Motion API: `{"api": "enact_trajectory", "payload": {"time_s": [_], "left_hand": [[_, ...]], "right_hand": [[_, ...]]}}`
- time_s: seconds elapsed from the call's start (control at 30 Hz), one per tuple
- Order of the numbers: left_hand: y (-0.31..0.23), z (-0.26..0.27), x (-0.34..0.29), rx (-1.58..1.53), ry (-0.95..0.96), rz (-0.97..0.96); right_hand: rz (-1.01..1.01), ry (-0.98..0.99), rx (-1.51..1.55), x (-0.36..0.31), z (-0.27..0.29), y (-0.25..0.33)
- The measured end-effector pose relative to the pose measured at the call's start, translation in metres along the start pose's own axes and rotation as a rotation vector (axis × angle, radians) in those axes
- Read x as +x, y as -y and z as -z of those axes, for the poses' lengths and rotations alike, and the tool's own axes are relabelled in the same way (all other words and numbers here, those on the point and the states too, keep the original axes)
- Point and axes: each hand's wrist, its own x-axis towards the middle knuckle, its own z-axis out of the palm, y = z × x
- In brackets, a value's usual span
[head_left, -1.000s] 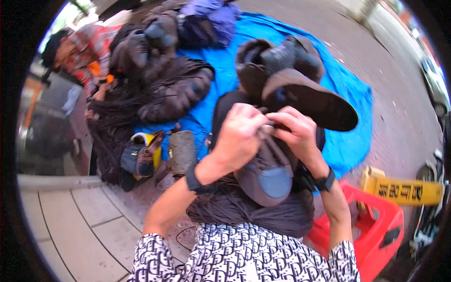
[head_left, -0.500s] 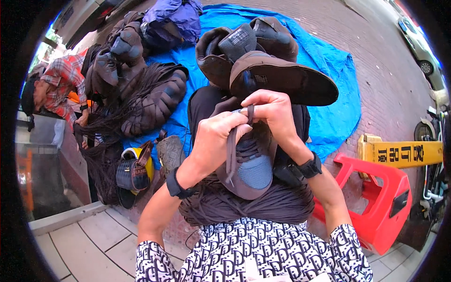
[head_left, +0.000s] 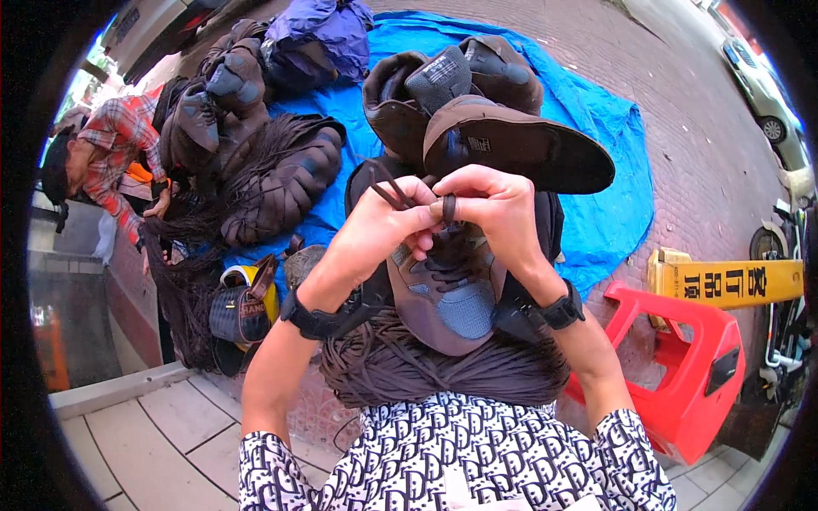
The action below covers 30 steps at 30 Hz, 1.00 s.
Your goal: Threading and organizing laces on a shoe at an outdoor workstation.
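A brown shoe (head_left: 460,319) with a blue mesh toe rests on my lap, its toe pointing toward me. Above its tongue, my left hand (head_left: 388,223) pinches a dark shoelace (head_left: 448,209), whose loose ends stick up past the fingers. My right hand (head_left: 498,211) grips the same lace close beside it, the fingertips of both hands nearly touching. Below the shoe, a thick bundle of dark laces (head_left: 443,370) lies across my lap. Just beyond my hands sit several more brown shoes (head_left: 520,140), one with its dark sole turned toward me.
A blue tarp (head_left: 596,136) covers the ground ahead. Piled shoes (head_left: 285,175) and a purple bag (head_left: 315,43) lie at the left, where a person in a plaid shirt (head_left: 123,132) bends over laces. A red plastic stool (head_left: 682,366) and yellow sign (head_left: 733,279) stand at the right.
The lace ends that hung down over the shoe now stick up behind my left hand. My left hand has turned and shifted slightly up and left; the right stays close.
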Motion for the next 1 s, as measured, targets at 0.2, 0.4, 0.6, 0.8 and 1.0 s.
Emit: {"api": "enact_trajectory", "payload": {"time_s": [0.2,0.4,0.6,0.8,1.0], "left_hand": [[0.005,0.003,0.003,-0.225,-0.033,0.057],[0.003,-0.006,0.005,-0.135,-0.056,-0.003],[0.0,-0.007,0.001,-0.178,-0.061,0.003],[-0.006,-0.011,0.002,0.129,-0.148,-0.026],[-0.013,-0.012,0.007,0.025,-0.128,-0.063]], "right_hand": [[0.345,0.068,-0.476,0.007,0.006,-0.003],[0.66,0.156,-0.918,0.008,0.007,-0.001],[0.891,0.239,-1.161,0.01,0.004,0.008],[0.904,0.204,-1.081,0.013,0.01,0.003],[0.708,0.042,-0.851,0.02,0.019,0.017]]}}
